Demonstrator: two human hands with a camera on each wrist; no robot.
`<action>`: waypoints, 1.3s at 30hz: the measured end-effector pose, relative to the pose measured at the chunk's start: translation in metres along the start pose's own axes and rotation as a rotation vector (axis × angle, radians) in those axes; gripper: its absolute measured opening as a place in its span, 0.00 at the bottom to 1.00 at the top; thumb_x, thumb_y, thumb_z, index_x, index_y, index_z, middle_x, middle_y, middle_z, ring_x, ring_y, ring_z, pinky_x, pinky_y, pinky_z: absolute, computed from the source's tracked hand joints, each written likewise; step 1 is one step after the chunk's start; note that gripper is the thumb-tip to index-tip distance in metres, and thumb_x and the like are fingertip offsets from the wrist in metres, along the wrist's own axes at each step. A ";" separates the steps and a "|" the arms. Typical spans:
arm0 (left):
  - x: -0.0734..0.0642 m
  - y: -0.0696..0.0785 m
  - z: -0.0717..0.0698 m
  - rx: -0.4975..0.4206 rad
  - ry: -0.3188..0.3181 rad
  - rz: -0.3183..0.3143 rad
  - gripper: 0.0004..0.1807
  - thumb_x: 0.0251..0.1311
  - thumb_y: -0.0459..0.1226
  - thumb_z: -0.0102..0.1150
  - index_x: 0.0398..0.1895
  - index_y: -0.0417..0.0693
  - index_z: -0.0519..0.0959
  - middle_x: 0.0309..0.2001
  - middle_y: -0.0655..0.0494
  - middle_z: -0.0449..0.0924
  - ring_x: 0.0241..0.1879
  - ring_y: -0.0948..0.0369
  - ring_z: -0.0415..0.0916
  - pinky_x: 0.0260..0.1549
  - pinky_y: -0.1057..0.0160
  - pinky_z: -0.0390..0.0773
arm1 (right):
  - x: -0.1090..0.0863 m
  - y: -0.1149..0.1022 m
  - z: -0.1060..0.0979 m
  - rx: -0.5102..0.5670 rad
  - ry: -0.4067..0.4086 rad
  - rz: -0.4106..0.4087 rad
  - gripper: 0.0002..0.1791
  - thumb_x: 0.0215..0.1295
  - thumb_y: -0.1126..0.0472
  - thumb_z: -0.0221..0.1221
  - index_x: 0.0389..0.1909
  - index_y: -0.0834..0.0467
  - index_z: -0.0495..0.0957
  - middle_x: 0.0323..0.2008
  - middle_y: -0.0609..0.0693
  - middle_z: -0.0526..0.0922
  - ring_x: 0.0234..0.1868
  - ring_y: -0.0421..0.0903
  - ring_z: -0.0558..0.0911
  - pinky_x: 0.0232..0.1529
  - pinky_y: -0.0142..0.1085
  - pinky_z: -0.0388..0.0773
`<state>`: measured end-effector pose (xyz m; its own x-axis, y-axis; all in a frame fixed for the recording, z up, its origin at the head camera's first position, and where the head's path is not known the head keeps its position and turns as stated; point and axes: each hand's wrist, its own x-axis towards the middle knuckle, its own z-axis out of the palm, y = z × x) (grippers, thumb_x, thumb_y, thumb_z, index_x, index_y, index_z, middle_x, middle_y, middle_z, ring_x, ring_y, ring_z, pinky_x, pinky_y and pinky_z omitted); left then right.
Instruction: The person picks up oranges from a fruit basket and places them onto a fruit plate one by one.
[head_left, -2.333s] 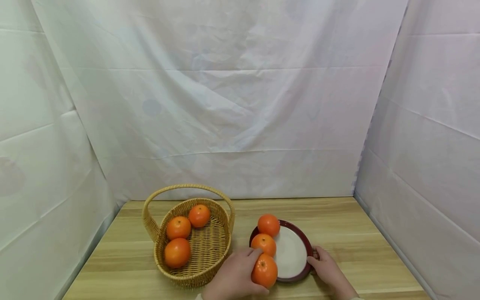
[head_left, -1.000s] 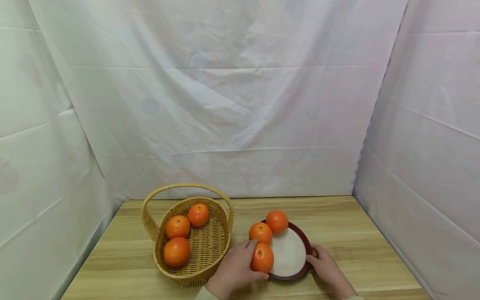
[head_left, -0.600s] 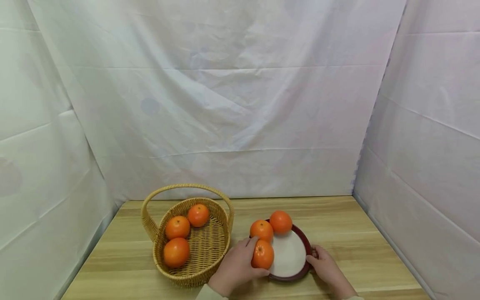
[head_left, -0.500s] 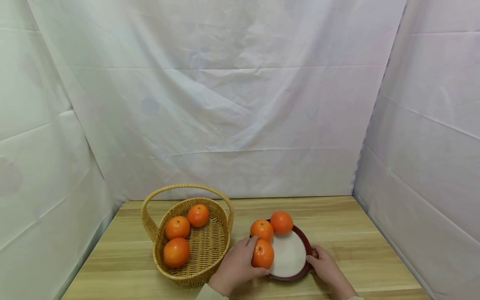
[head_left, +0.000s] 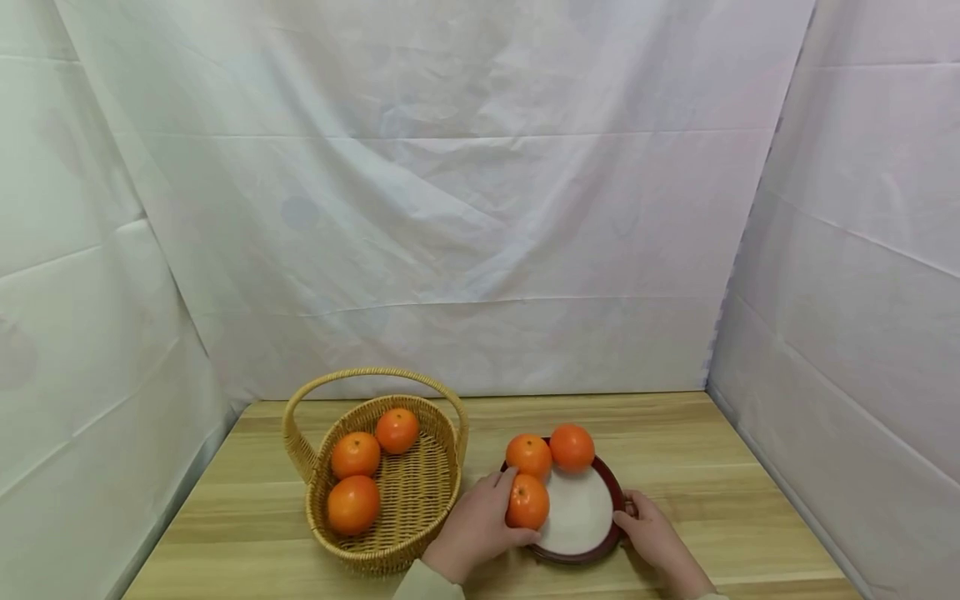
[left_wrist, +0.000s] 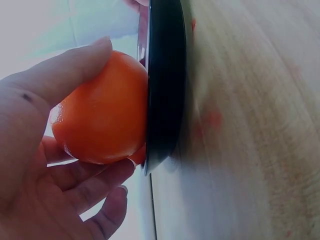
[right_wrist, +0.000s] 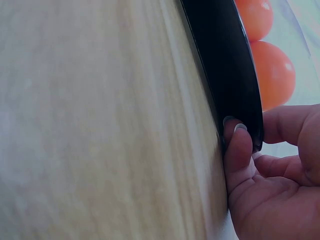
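Observation:
My left hand grips an orange at the near left of a white plate with a dark red rim. In the left wrist view the thumb lies over one side of that orange, other fingers are curled under it, and it sits against the plate's dark side. A second orange is just behind the held one, and a third orange rests at the plate's far edge beside it. On the right, my right hand pinches the plate's rim; the right wrist view shows fingers at its dark outer side.
Left of the plate stands a wicker basket with a tall arched handle. Three oranges lie along its left and back inside, one of them the orange nearest me. White cloth encloses the wooden table at back and sides.
The farthest orange has shifted right along the plate's far edge. The second orange has moved back, and my left hand has moved slightly away from me with its orange. My right hand keeps its place.

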<state>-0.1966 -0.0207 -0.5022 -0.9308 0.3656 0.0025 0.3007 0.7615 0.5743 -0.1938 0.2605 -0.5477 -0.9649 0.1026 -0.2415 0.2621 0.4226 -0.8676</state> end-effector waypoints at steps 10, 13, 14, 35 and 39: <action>0.006 -0.003 0.002 -0.009 -0.003 -0.001 0.55 0.46 0.59 0.77 0.75 0.45 0.64 0.65 0.42 0.74 0.60 0.48 0.76 0.58 0.44 0.76 | -0.001 0.000 0.001 0.023 0.001 0.001 0.22 0.73 0.68 0.50 0.64 0.75 0.66 0.42 0.59 0.78 0.37 0.47 0.77 0.34 0.36 0.79; 0.008 -0.004 0.004 0.000 -0.001 0.002 0.55 0.45 0.59 0.77 0.74 0.45 0.64 0.65 0.42 0.74 0.60 0.49 0.76 0.58 0.45 0.76 | 0.000 0.000 0.001 0.020 0.003 0.007 0.22 0.73 0.68 0.50 0.64 0.75 0.66 0.42 0.59 0.78 0.37 0.47 0.77 0.34 0.36 0.79; 0.008 -0.005 0.004 0.002 0.001 0.004 0.55 0.45 0.58 0.78 0.74 0.45 0.65 0.64 0.43 0.75 0.60 0.49 0.76 0.58 0.45 0.77 | 0.000 0.000 0.001 0.019 0.003 0.007 0.22 0.73 0.68 0.50 0.63 0.75 0.66 0.42 0.59 0.78 0.37 0.47 0.77 0.34 0.36 0.80; 0.015 -0.006 0.007 0.024 0.038 0.024 0.54 0.52 0.51 0.76 0.79 0.45 0.57 0.69 0.45 0.70 0.63 0.49 0.75 0.61 0.47 0.76 | 0.001 0.001 0.000 0.023 -0.003 0.015 0.23 0.73 0.68 0.50 0.64 0.75 0.66 0.42 0.59 0.78 0.38 0.47 0.77 0.35 0.37 0.80; 0.015 -0.006 0.007 0.034 0.044 0.021 0.54 0.53 0.52 0.76 0.79 0.47 0.57 0.69 0.45 0.69 0.62 0.49 0.75 0.61 0.47 0.76 | 0.001 0.001 0.000 0.021 0.000 0.013 0.22 0.73 0.68 0.50 0.64 0.75 0.66 0.42 0.59 0.78 0.37 0.47 0.77 0.34 0.37 0.80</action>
<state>-0.2110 -0.0159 -0.5112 -0.9322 0.3583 0.0508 0.3264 0.7717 0.5458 -0.1943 0.2615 -0.5490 -0.9614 0.1080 -0.2532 0.2752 0.4019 -0.8733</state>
